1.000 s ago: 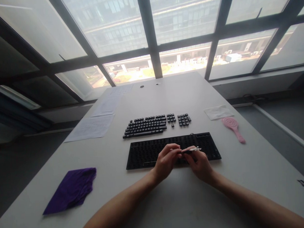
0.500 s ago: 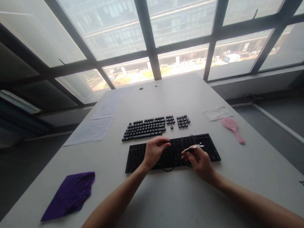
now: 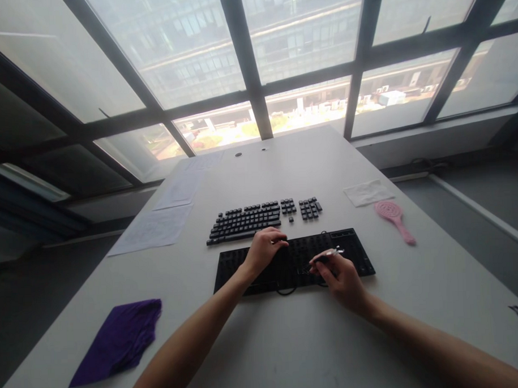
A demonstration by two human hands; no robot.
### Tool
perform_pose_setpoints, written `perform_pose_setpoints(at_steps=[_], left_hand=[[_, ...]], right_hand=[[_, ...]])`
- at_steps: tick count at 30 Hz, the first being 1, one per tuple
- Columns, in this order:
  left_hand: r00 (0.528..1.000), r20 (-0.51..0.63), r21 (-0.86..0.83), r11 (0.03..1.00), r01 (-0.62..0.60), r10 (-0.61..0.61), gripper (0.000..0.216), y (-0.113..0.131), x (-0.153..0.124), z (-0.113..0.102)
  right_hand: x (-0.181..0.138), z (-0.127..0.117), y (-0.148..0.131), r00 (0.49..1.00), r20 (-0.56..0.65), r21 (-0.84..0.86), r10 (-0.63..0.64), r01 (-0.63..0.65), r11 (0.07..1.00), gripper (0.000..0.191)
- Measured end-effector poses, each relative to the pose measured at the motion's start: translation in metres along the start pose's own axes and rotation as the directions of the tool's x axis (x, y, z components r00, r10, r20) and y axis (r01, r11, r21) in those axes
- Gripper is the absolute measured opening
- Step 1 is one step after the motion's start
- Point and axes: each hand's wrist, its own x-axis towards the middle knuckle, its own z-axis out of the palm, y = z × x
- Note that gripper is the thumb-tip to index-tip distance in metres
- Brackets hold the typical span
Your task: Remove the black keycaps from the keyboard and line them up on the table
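A black keyboard base (image 3: pixel 231 268) lies in front of me, its keycaps off. My left hand (image 3: pixel 261 251) is over its middle, near the far edge, thumb and fingers brought together; whatever may be in them is too small to make out. Over the right part of the base, my right hand (image 3: pixel 340 277) grips a slim tool (image 3: pixel 337 251) with a dark body and a shiny pale end sticking out past the fingers. Its dark tip points down at the base, but its exact kind is unclear. Beyond the base, loose black keycaps (image 3: pixel 246 221) are laid out in keyboard order.
The white table (image 3: pixel 255 341) reaches to the windows. A purple cloth (image 3: pixel 117 340) lies at left front, paper sheets (image 3: pixel 152 229) at far left. On the right are a white cloth (image 3: pixel 367 193), a pink hairbrush (image 3: pixel 393 215) and a small dark item (image 3: pixel 517 310) near the edge.
The view has shifted slightly. Both hands stay nearly in place over the keyboard base, the right one still gripping the tool; the left fingers have moved only a little.
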Motion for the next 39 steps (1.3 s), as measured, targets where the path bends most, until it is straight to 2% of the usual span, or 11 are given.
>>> perform_pose_setpoints(at_steps=[5,11,16,22,26,30,33,36,39], left_hand=[[0.999,0.032,-0.002,0.999,-0.04,0.04,0.014,0.0,-0.005,-0.005],[0.998,-0.024,0.226,0.973,-0.055,0.062,0.008,-0.025,0.016,-0.007],[0.996,0.044,0.317,0.945,-0.085,0.075,0.008,-0.043,0.026,-0.003],[0.997,0.019,0.364,0.928,-0.073,0.071,0.01,-0.043,0.024,-0.002],[0.998,-0.004,0.37,0.927,-0.054,0.059,0.009,-0.043,0.024,-0.001],[0.998,-0.013,0.358,0.933,-0.048,0.056,0.008,-0.045,0.025,-0.003],[0.997,-0.032,0.335,0.94,-0.057,0.072,0.01,-0.039,0.026,-0.008],[0.994,-0.069,0.301,0.951,-0.062,0.087,0.012,-0.018,0.02,-0.011],[0.993,-0.044,0.215,0.972,-0.098,0.11,0.013,0.014,0.003,-0.001]], right_hand=[[0.0,0.0,0.0,1.0,0.01,-0.007,-0.008,0.008,1.0,0.015],[0.0,-0.001,0.003,1.0,0.02,0.0,-0.001,0.001,1.0,0.014],[0.0,-0.002,0.005,1.0,0.02,-0.014,-0.003,0.003,1.0,0.013],[0.001,-0.003,0.003,0.999,0.034,-0.043,-0.013,0.014,0.999,0.012],[0.0,-0.001,0.0,1.0,0.021,-0.002,-0.011,0.011,1.0,0.012],[0.001,-0.002,-0.007,0.997,-0.076,0.094,0.003,0.004,0.996,0.01],[0.007,-0.01,-0.012,0.985,-0.17,0.139,0.008,0.016,0.99,0.01],[0.014,-0.023,-0.01,0.976,-0.218,0.091,0.003,0.017,0.996,0.012],[0.016,-0.034,-0.003,0.991,-0.132,-0.002,0.006,-0.007,1.0,0.012]])
